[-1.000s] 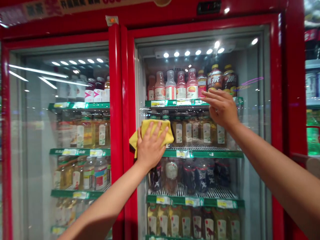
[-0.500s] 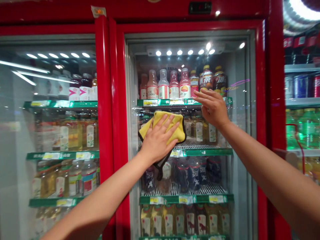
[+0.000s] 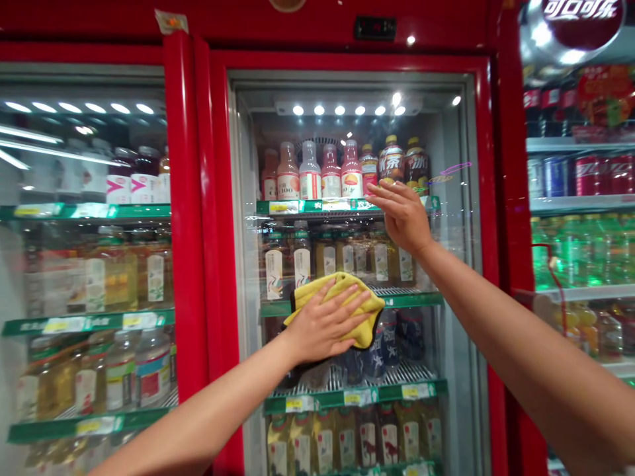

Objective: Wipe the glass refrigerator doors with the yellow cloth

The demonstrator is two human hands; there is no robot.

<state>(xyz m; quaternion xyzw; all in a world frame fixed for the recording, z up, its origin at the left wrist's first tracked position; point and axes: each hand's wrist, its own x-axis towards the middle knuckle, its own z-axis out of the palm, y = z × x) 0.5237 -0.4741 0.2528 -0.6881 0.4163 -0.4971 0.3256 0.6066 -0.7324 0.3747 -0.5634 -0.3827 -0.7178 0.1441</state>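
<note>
My left hand (image 3: 327, 324) lies flat on a yellow microfibre cloth (image 3: 367, 324) with a black edge, pressing it against the glass door (image 3: 449, 304) of a red drinks fridge. The cloth covers the green shelf edge at the middle of the door. My right hand (image 3: 404, 218) is open, with its fingertips on or very near the glass, level with the upper shelf. It holds nothing. Behind the glass close to that hand stand bottles of brown iced tea (image 3: 391, 162).
A second glass door (image 3: 84, 264) stands to the left, past the red centre post (image 3: 184, 198). Both doors show rows of bottles on green-edged wire shelves. To the right, an open shelf unit (image 3: 578, 198) holds cans and green bottles under a round Coca-Cola sign.
The cloth has slid down the glass under my left hand, from the bottle row to the shelf edge below it. My right hand stays on the glass, and the view has swung right and up.
</note>
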